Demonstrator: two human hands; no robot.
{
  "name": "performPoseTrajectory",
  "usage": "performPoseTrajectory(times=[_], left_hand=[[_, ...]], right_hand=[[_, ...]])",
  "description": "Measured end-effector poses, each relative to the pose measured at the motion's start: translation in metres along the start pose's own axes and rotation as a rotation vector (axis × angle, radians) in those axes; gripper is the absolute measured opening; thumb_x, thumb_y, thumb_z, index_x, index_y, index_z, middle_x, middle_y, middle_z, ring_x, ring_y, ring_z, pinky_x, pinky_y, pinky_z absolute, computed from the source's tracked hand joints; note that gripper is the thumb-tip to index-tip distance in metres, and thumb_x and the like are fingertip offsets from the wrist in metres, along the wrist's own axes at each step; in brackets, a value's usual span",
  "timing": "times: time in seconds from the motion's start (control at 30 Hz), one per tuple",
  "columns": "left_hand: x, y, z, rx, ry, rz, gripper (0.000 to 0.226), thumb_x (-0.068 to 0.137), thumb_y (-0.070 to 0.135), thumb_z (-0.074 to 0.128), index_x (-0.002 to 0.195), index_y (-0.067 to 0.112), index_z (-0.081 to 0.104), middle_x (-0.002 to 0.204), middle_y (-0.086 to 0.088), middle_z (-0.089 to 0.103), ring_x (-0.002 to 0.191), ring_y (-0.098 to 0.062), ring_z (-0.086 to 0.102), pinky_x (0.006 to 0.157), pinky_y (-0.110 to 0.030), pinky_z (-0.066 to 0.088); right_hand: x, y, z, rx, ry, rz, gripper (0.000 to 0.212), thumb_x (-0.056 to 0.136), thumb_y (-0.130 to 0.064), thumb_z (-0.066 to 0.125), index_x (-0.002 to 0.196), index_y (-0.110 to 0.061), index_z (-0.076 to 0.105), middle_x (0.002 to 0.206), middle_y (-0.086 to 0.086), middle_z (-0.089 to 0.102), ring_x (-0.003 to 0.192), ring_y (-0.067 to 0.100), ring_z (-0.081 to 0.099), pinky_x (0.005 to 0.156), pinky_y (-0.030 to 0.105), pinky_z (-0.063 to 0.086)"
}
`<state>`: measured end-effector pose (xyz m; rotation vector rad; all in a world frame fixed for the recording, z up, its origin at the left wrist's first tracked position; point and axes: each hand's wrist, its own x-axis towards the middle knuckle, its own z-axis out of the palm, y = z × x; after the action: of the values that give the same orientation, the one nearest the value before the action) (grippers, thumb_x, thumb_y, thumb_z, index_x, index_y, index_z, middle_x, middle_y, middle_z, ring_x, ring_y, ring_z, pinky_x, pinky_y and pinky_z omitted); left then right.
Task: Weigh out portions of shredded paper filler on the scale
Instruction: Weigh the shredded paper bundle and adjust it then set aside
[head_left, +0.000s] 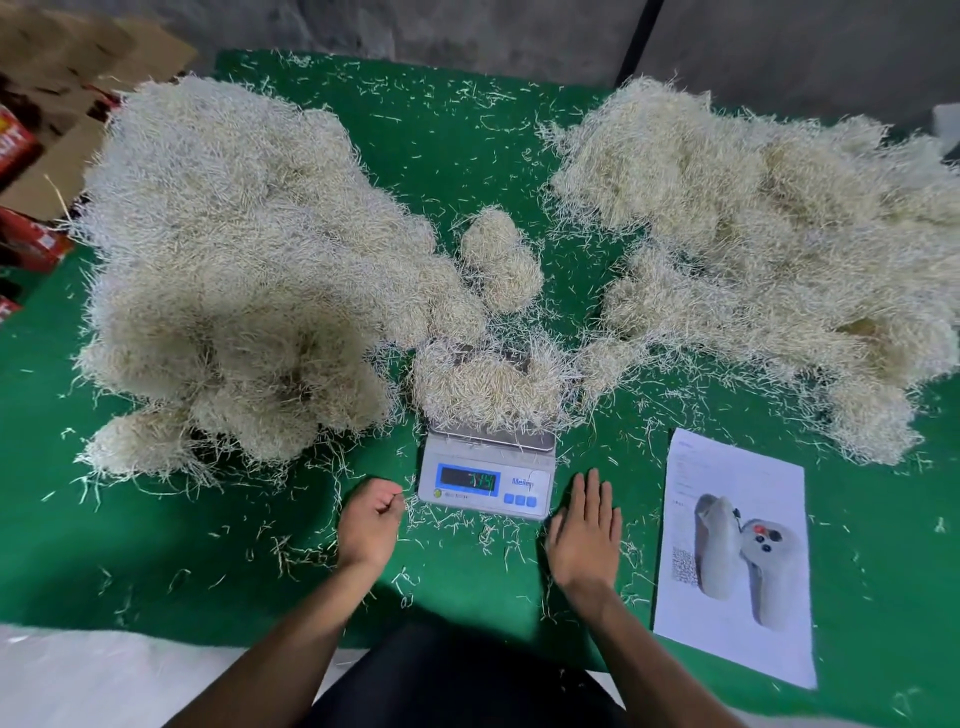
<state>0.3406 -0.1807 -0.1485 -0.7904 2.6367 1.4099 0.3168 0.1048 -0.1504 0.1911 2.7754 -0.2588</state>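
Head view, nearest first, with the digital scale (485, 475) as the landmark. Closest to the camera, both bare forearms reach over the green table (208, 571) toward the scale. The left hand (370, 525) sits just left of the scale's front corner, its fingers (387, 501) curled into a loose fist; whether they pinch a few strands cannot be told. The right hand (587, 530) lies flat on the table just right of the scale, its fingers straight and pressed together, pointing away from the person. Farther right of the scale lies a printed sheet (737, 561) showing a grey handheld device with buttons.

The scale's lit display faces the person; its digits are too blurred to read. On its platform rests a portion of shredded paper filler (488, 389), covering the tray and spilling over its edges. Just behind the scale sits a small clump (501, 260) of the same filler. Left of the scale rises a large heap (234, 260), and to the right, well apart from it, a second heap (753, 249). Loose strands are scattered all around the scale. Far left, beyond the table's edge, stand cardboard boxes (67, 114) and red cartons (26, 244).
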Motion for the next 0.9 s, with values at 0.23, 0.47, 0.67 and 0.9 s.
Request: performPoseTrajectory(times=[0.23,0.47,0.67,0.9], left_hand=[[-0.001,0.002,0.001,-0.031,-0.001,-0.039,0.018,0.091,0.006,0.069,0.088,0.024,0.066,0.085,0.009,0.068,0.081,-0.009,0.065,0.069,-0.021,0.048],[0.030,0.065,-0.025,-0.110,0.143,0.006,0.022,0.098,0.040,0.053,0.083,0.025,0.057,0.069,0.011,0.062,0.051,-0.005,0.054,0.047,-0.026,0.044],[0.077,0.160,-0.021,-0.203,0.032,0.096,0.069,0.093,0.063,0.056,0.130,0.006,0.044,0.069,0.005,0.059,0.049,-0.004,0.055,0.049,-0.028,0.053],[0.090,0.191,0.010,0.211,-0.432,0.251,0.094,0.075,0.064,0.076,0.152,0.032,0.032,0.160,-0.001,0.031,0.144,-0.026,0.034,0.114,-0.055,0.037]], right_hand=[[-0.001,0.000,0.001,-0.001,0.047,-0.028,0.067,0.108,-0.038,0.019,0.164,-0.013,-0.006,0.169,0.007,-0.020,0.157,0.025,-0.018,0.128,0.044,-0.007],[0.046,-0.018,-0.080,0.594,0.289,-0.022,0.031,0.108,-0.030,0.041,0.085,-0.022,0.061,0.081,0.003,0.065,0.066,0.018,0.058,0.066,0.035,0.054],[0.097,-0.070,-0.146,1.000,0.182,-0.076,0.034,0.102,-0.031,0.063,0.130,-0.012,0.059,0.099,-0.005,0.068,0.075,0.018,0.074,0.062,0.030,0.063],[0.111,-0.097,-0.148,1.070,-0.274,0.011,0.025,0.100,-0.028,0.065,0.094,-0.005,0.061,0.067,0.005,0.060,0.047,0.015,0.051,0.049,0.028,0.047]])
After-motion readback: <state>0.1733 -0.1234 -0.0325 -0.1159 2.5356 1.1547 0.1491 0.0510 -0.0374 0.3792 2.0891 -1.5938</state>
